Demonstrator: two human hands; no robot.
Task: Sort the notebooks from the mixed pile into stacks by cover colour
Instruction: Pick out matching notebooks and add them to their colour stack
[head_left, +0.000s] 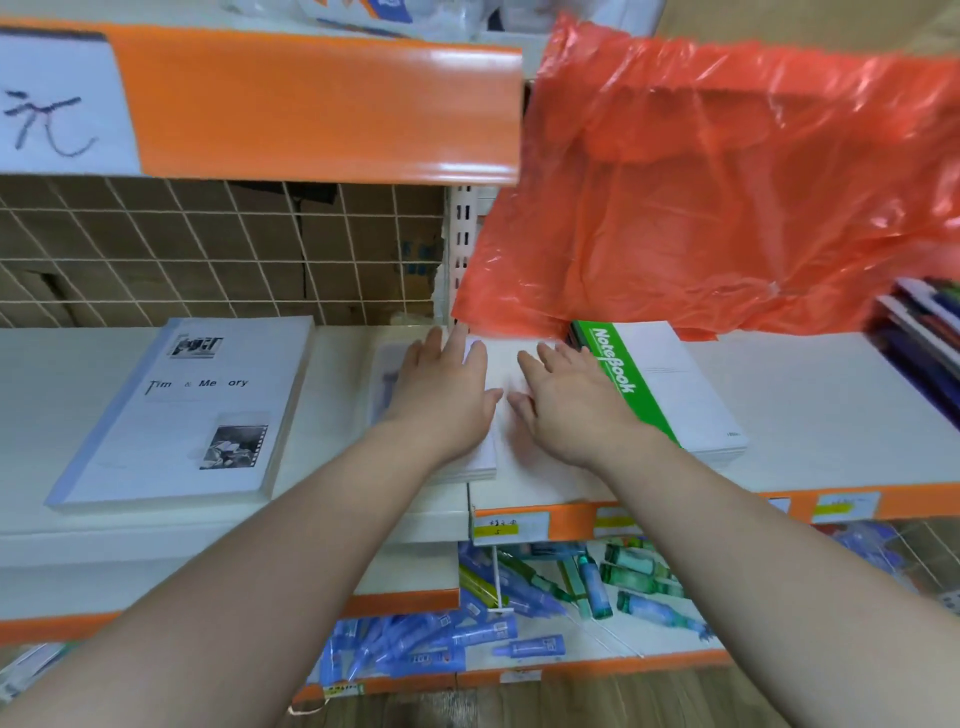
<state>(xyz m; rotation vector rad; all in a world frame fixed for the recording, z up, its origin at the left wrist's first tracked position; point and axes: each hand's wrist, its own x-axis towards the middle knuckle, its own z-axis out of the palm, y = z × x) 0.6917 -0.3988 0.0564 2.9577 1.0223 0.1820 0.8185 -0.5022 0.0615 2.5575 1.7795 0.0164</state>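
Mid-frame, both hands flat, gripping nothing: left hand (447, 395) steadies the white stack (384, 374), right hand (566, 400) guards the green notebook (670, 389), keeping colours apart I guess

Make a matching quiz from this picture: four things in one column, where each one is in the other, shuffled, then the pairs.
1 Memory stack
2 green notebook
3 red bag
4 pens

A on the bottom shelf
B hanging top right
C far left
D beside the right hand

Pairs: 1-C, 2-D, 3-B, 4-A
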